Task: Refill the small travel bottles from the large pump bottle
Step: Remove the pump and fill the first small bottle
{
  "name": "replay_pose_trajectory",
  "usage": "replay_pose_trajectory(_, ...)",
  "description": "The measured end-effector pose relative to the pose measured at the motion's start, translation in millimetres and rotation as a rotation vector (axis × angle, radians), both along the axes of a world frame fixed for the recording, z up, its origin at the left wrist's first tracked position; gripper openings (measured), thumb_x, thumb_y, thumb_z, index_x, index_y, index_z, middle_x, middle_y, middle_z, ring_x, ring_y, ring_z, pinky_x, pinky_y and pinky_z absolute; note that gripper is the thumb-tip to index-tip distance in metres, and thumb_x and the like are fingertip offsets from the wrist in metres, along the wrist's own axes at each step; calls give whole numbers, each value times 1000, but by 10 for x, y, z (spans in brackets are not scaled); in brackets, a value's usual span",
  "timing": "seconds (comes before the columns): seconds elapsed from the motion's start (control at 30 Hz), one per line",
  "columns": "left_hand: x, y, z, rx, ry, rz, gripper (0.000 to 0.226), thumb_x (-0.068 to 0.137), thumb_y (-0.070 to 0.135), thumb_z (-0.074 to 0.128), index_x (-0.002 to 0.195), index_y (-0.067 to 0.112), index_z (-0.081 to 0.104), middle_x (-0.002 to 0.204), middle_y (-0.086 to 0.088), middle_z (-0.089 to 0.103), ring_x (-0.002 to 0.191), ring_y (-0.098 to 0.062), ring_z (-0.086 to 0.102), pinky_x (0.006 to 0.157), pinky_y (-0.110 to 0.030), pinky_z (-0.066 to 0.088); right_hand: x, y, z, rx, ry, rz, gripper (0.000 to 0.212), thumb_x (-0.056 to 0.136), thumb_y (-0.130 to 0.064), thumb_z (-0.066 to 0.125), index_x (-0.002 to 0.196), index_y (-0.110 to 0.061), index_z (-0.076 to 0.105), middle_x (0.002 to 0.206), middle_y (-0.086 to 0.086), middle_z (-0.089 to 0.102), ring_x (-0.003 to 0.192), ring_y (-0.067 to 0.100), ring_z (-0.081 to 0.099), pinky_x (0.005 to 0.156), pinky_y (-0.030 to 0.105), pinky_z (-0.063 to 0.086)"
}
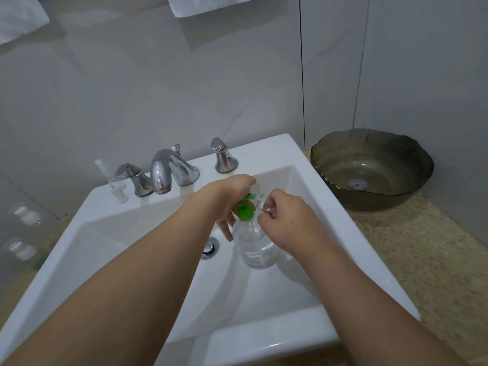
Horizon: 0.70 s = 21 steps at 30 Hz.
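Over the basin of the white rectangular sink [311,178], both hands met at the top of the large pump bottle [254,247]. That bottle was clear, rounded in the body, with a small white label low on its side and a bright green pump head [245,210]. It stood upright, or nearly so, above the right half of the basin, just right of the chrome drain [211,248]; whether its base touched the basin floor could not be told.

Left hand [231,199] lay over the pump head from above, wrist bent, fingers [224,231] hanging down the left side of the bottle neck; how firmly it pressed could not be judged. Right hand [284,217] was curled, its thumb and fingertips pinching a small clear travel bottle [262,203] held beside the green nozzle. Most of that small bottle was hidden by the hand, and its fill level could not be read.

On the sink's back ledge stood a chrome faucet [163,173] with two chrome handles [223,155]. Left of them, a clear spray-pump insert [113,180] stood on the ledge. Two more small clear containers with white caps [26,215] sat at the far left, blurred. On the speckled tabletop [422,247] to the right rested a dark translucent bowl [412,186]. White towels [211,5] hung against the grey wall above.
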<state>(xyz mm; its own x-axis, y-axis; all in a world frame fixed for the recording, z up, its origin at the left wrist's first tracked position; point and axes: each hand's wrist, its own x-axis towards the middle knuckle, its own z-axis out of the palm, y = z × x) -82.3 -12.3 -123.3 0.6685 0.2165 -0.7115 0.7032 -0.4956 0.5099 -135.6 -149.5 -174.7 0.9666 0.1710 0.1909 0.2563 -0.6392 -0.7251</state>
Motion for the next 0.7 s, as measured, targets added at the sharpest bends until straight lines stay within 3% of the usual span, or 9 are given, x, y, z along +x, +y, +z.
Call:
replay_pose_trajectory(0.17, -8, -35, -80, 80, -86, 22, 38, 97, 38, 34, 97, 11, 61, 106, -13, 67, 93, -40, 66, 61, -66, 57, 1, -9, -3, -25, 7, -3, 12, 82, -27, 55, 91, -19, 53, 89, -2, 63, 82, 22, 58, 69, 34, 49)
replay_pose_trajectory(0.4, -42, -59, -185, 137, -120, 19, 36, 94, 26, 34, 103, 8, 63, 106, -16, 67, 91, -37, 68, 69, -61, 59, -6, -2, -32, -67, 66, -5, 12, 82, -27, 54, 91, -19, 54, 88, -1, 62, 80, 22, 57, 65, 32, 47)
replay_pose_trajectory(0.57, -57, -43, -197, 121, -133, 24, 34, 95, 33, 35, 99, 12, 61, 107, -13, 66, 92, -36, 67, 71, -57, 60, -12, -3, -44, -63, 79, 3, 11, 82, -28, 55, 91, -21, 54, 91, -4, 63, 83, 20, 58, 69, 31, 48)
replay_pose_trajectory(0.7, -55, 8, -127, 25, -85, 46, 52, 96, 57, 31, 100, 15, 61, 106, -10, 66, 97, -39, 65, 81, -60, 56, -6, 2, -32, -34, 72, 25, 12, 82, -28, 55, 92, -21, 54, 91, -3, 63, 84, 20, 58, 70, 32, 49)
